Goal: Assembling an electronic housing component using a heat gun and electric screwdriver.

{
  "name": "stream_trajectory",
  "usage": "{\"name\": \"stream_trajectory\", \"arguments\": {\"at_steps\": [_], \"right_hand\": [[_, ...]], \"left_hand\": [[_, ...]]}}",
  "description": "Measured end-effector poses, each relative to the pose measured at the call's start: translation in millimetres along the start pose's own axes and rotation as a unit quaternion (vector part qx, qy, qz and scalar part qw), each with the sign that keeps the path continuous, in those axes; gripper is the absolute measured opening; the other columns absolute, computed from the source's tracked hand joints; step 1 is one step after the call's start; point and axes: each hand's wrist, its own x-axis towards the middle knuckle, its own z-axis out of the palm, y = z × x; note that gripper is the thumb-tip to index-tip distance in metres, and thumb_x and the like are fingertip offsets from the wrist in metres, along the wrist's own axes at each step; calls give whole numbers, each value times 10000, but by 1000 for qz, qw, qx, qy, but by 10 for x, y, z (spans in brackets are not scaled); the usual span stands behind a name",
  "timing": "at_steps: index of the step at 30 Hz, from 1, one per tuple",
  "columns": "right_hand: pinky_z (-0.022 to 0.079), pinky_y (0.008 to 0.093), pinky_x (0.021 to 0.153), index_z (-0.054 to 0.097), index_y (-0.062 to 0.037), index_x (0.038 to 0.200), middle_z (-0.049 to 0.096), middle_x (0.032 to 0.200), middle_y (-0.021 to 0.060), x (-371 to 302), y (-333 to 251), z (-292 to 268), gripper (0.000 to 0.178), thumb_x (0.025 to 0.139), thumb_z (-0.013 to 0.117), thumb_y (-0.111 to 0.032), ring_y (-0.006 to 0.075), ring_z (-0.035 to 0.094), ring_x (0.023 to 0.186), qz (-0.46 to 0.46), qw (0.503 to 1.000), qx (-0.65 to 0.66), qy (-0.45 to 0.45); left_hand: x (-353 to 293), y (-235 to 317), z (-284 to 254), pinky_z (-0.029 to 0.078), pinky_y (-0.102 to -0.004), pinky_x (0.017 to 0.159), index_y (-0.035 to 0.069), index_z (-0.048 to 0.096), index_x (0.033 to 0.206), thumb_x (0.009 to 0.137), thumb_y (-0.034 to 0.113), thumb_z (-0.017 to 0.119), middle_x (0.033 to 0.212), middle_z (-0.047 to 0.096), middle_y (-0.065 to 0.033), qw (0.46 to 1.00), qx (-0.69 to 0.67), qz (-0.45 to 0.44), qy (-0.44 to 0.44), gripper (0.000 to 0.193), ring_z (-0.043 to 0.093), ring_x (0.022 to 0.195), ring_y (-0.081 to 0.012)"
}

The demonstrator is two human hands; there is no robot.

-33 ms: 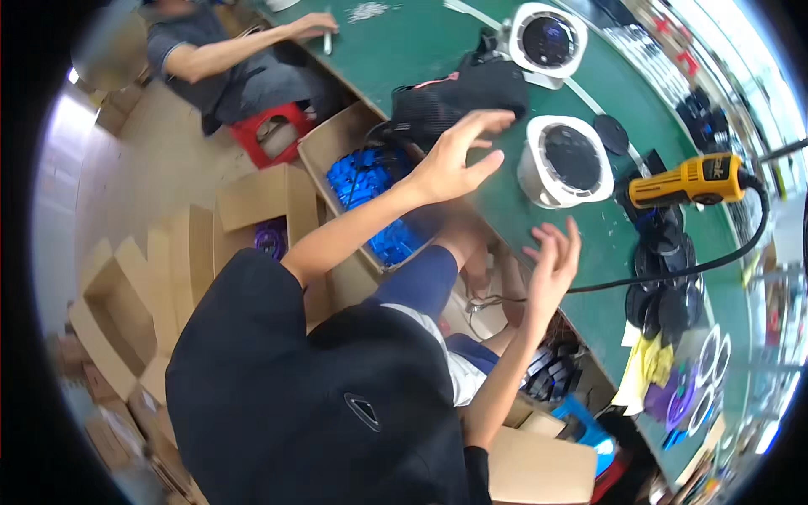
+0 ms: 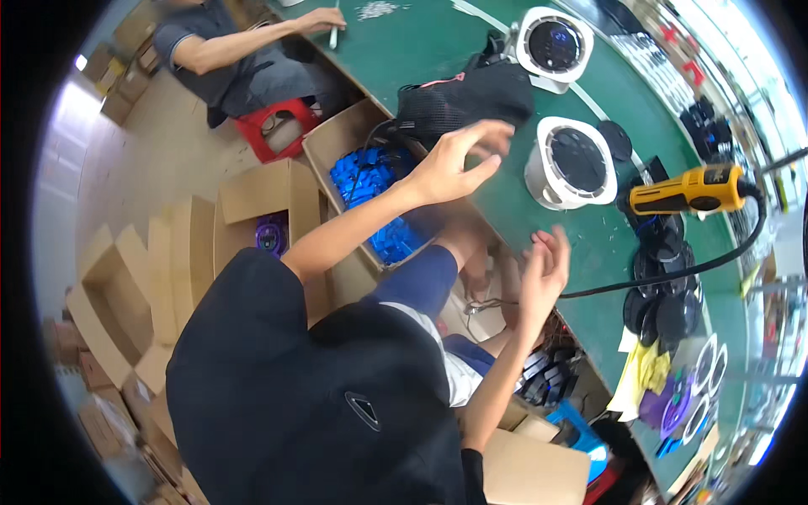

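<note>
White housings [image 2: 572, 160], two, stand on one green table [image 2: 602, 257]; left fingers [image 2: 482, 173] wide apart, right fingers [image 2: 556, 254] loosely curved

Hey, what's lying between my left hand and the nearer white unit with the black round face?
In the head view, only a bare stretch of green tabletop shows between your left hand and that white unit.

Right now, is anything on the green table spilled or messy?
Yes: small white bits lie scattered on the green table, near the seated co-worker. They look loose, like a spill, though they might be left there on purpose.
</note>
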Motion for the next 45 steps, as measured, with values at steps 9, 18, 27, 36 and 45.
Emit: {"name": "stream_trajectory", "arguments": {"at_steps": [9,18,27,36,45], "right_hand": [[518,366,858,680,10,979,679,977,156,-65,18,-92,139,878,584,3,309,654,942,-220,958,-133,-125],[554,346,660,698,25,706,703,709,146,2,-411,-1798,176,839,706,-91,244,702,717,-74,825,186,-528],[292,276,432,384,-140,565,312,493,-36,2177,-735,-1734,505,1043,522,-228,104,347,430,-177,962,208,11],[375,248,436,594,-66,935,447,556,-26,2923,-260,-2001,217,1000,583,-273,117,467,442,-162,983,87,-17],[468,472,1000,743,-91,1005,679,1125,197,2686,425,-1679,338,946,555,-366,396,531,1227,-239,844,-480,-6]], "left_hand": [[502,-843,479,526,-565,737,4,643,963,805,104,566,890,686,-246,932,357,21,-61,202,655,856,-465],[1326,-1185,830,568,-523,669,38,608,952,878,267,619,790,699,-218,888,457,29,-41,241,705,756,-427],[1397,-1339,860,572,-514,698,101,635,1025,853,300,640,866,716,-187,898,436,41,-35,263,698,817,-416],[1449,-2712,1059,556,-449,674,28,688,825,818,256,687,787,696,-146,955,174,240,-21,228,692,751,-365],[1414,-1338,830,561,-531,686,113,620,1017,842,314,660,869,710,-177,881,463,86,-46,270,693,801,-422]]}}
